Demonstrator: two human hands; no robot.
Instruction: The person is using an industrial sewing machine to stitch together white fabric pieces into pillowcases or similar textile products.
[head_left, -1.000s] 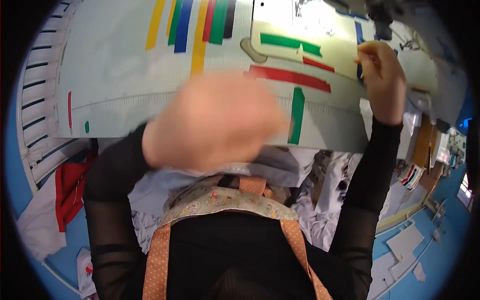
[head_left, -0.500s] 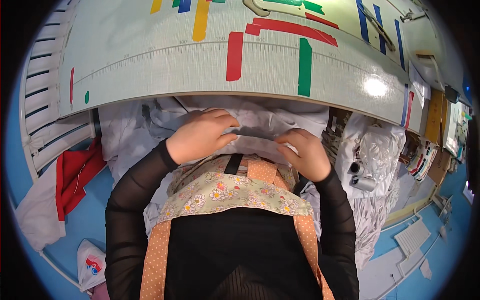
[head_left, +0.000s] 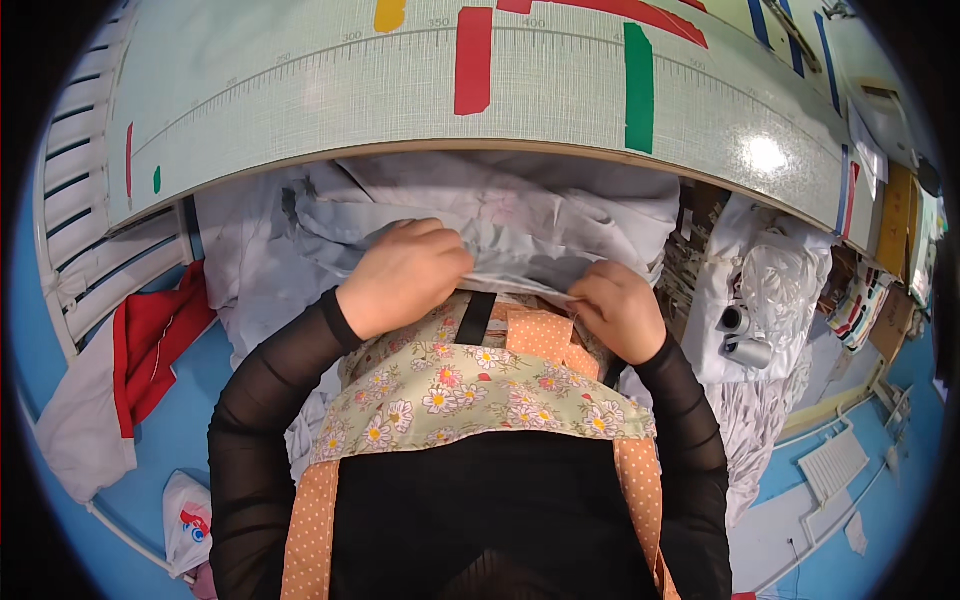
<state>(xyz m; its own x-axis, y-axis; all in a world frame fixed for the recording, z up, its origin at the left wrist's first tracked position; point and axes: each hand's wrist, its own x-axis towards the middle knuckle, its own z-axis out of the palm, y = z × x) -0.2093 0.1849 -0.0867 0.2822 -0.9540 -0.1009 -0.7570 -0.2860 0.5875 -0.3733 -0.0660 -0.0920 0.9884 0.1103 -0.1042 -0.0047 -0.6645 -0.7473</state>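
Your left hand (head_left: 405,275) and right hand (head_left: 620,310) both pinch the near edge of the pale cloth (head_left: 520,215), fingers curled shut on it, just above your apron (head_left: 470,385). The cloth lies bunched below the table (head_left: 300,110) edge, not on it. By my reading it is gathered but not yet spread out.

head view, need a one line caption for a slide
Left hand and right hand pinch the edge of pale grey fabric below a gridded cutting table marked with coloured tape.
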